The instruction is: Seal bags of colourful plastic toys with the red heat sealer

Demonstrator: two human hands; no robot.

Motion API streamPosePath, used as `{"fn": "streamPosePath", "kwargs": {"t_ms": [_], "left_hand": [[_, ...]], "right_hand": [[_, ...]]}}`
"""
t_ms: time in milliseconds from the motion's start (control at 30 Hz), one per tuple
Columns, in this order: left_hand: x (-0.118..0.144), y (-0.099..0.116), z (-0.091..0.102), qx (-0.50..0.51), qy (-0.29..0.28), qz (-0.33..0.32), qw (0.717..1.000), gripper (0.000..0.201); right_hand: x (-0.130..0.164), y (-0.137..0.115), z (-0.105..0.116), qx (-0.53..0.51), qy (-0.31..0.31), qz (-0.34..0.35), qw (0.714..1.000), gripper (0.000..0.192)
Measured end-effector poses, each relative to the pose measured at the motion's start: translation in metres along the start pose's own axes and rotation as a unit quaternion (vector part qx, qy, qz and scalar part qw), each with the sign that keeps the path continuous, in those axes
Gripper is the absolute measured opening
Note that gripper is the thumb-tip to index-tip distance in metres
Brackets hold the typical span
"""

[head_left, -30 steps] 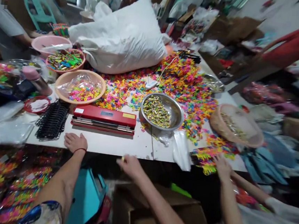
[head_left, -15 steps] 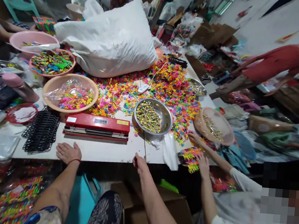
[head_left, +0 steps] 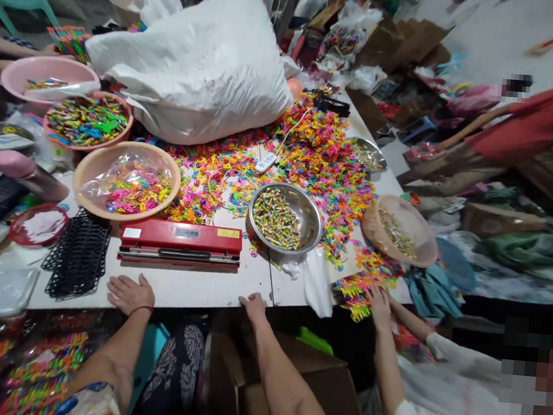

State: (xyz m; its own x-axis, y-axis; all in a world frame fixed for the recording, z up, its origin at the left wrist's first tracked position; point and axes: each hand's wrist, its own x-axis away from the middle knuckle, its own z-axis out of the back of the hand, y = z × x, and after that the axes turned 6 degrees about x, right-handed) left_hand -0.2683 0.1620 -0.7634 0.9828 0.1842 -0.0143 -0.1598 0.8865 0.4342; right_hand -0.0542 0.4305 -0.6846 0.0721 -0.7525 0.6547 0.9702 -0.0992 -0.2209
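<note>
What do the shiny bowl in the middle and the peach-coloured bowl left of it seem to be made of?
The shiny bowl looks like polished metal, probably stainless steel: silvery grey, with bright reflections on its inner wall. The peach-coloured bowl looks like plastic: opaque, evenly coloured, with a dull sheen and a thick rounded rim.

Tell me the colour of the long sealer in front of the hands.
Red, clearest in the head view: the sealer.

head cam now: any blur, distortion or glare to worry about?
Head view: centre sharp, steel bowl and red sealer crisp; wide-angle bend skews the table edge; right border smeared by motion; mild glare on the white sack; left hand and right hand evenly lit.
</note>
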Motion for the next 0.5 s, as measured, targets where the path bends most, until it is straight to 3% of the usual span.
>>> {"fn": "streamPosePath", "kwargs": {"t_ms": [133, 233, 300, 433, 467, 500], "left_hand": [[0.002, 0.000, -0.001, 0.011, -0.012, 0.007, 1.000, 0.072], [0.004, 0.002, 0.002, 0.007, -0.033, 0.014, 0.999, 0.074], [0.005, 0.005, 0.005, 0.000, -0.040, 0.019, 0.999, 0.076], [0.003, 0.015, 0.017, -0.030, -0.057, 0.042, 0.997, 0.081], [0.001, 0.018, 0.020, -0.040, -0.071, 0.056, 0.995, 0.080], [0.000, 0.020, 0.023, -0.041, -0.122, 0.066, 0.989, 0.078]], "right_hand": [[0.019, -0.016, 0.018, 0.010, -0.030, 0.028, 0.999, 0.027], [0.026, -0.060, 0.041, -0.012, -0.087, 0.099, 0.991, 0.031], [0.015, -0.120, 0.056, -0.042, -0.121, 0.167, 0.978, 0.033], [-0.040, -0.287, 0.067, -0.125, -0.114, 0.261, 0.950, 0.030], [-0.055, -0.327, 0.067, -0.141, -0.120, 0.267, 0.946, 0.031], [-0.070, -0.361, 0.066, -0.151, -0.128, 0.272, 0.942, 0.033]]}}
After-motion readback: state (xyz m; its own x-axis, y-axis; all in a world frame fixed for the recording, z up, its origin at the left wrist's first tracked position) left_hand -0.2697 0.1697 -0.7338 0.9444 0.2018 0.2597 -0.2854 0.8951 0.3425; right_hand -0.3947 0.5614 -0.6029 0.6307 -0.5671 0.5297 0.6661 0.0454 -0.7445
